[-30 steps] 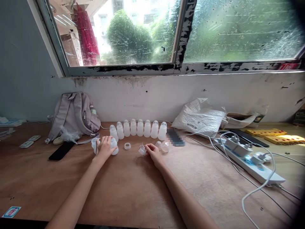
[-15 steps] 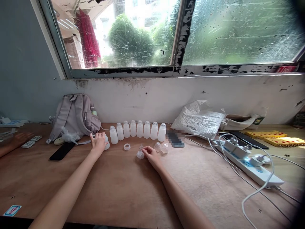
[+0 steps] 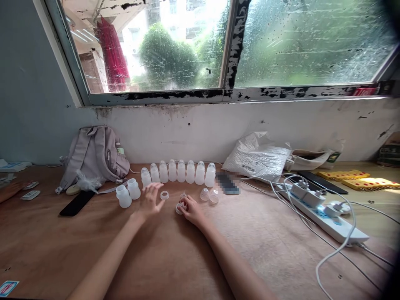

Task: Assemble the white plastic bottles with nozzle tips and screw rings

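My right hand (image 3: pixel 189 209) rests on the wooden tabletop (image 3: pixel 175 258) about midway between its near and far edges, fingers pinched on a small clear plastic cap (image 3: pixel 179 207) that sits on the wood. My left hand (image 3: pixel 150 200) hovers just left of it, palm down and fingers spread, gripping nothing, with the fingertips almost at a white screw ring (image 3: pixel 164 195). Two open white plastic bottles (image 3: pixel 128 193) stand side by side just left of that hand, without caps. Two more clear caps (image 3: pixel 209 195) lie to the right of my right hand. Farther back, near the tabletop's far edge, a row of capped white bottles (image 3: pixel 178 172) runs along the wall. A grey backpack (image 3: pixel 93 156) leans against the wall toward the far left corner, a black phone (image 3: pixel 75 203) lying flat in front of it. At the far left edge another person's hand (image 3: pixel 8 190) just enters. Toward the right edge a white power strip (image 3: pixel 325 216) with plugs and looping cables lies slantwise, a crumpled white plastic bag (image 3: pixel 258 157) behind it under the window (image 3: pixel 218 46).
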